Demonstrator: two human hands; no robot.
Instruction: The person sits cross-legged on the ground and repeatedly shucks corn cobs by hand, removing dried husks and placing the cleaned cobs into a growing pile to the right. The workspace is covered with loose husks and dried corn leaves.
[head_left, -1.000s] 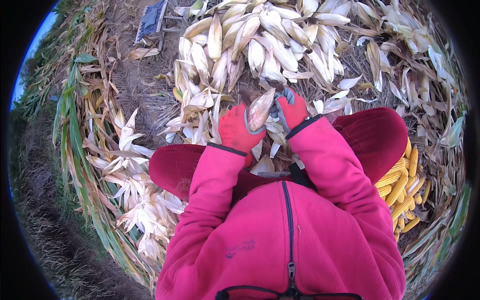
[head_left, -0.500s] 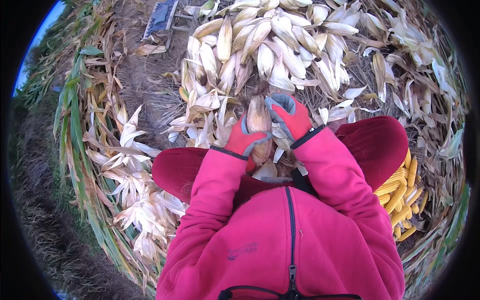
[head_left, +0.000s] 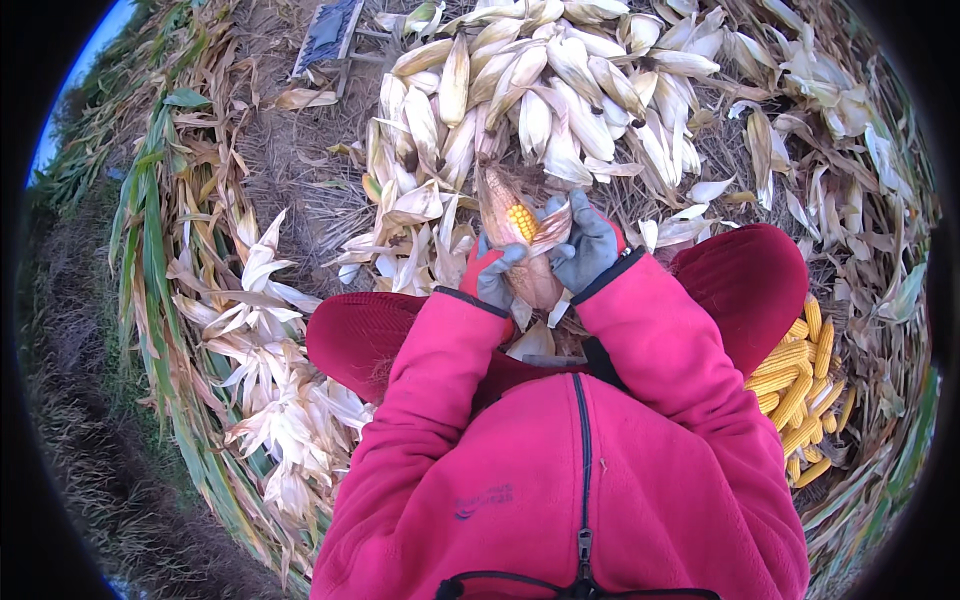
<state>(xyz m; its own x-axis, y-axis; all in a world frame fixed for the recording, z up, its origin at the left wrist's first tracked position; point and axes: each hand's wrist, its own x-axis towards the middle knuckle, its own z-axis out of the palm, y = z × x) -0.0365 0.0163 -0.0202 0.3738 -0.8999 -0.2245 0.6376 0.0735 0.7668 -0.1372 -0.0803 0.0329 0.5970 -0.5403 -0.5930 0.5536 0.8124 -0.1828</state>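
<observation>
An ear of corn (head_left: 521, 222) in a dry brown husk lies between my two gloved hands, above my crossed legs. Its husk is split partway, and a patch of yellow kernels shows. My left hand (head_left: 491, 272), in a red and grey glove, grips the ear's lower left side. On the right, my right hand (head_left: 587, 245) pinches a flap of husk (head_left: 551, 231) that stands away from the kernels. The ear's tip points away from me.
Ahead is a heap of unhusked corn (head_left: 560, 85). Bare yellow cobs (head_left: 800, 385) are piled beside my right knee. Loose husks (head_left: 290, 400) lie to the left, near standing dry stalks (head_left: 160, 290). A small frame with blue fabric (head_left: 327, 38) stands far left.
The husk, closed before, is now split with yellow kernels bared. My right hand has turned and pulled a flap to the right; the ear now tilts a little left.
</observation>
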